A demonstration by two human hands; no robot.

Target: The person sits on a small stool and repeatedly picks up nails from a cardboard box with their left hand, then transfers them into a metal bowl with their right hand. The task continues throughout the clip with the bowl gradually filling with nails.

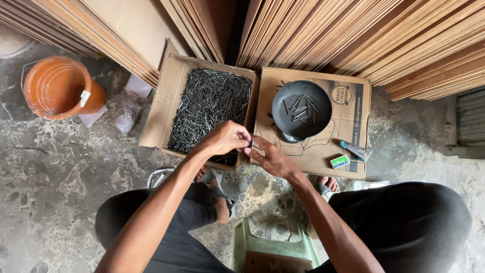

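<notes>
Hands (252, 146) pinching nails, open carton (161, 101) left, flat printed carton (348, 121) right.

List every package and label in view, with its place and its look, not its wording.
Open cardboard box: left of centre, brown, full of dark nails.
Closed cardboard box: right of it, brown with dark print, bearing a black bowl.
Small packet: on that box's near right corner, green and white.
White tag: on the orange bucket, far left.
</notes>
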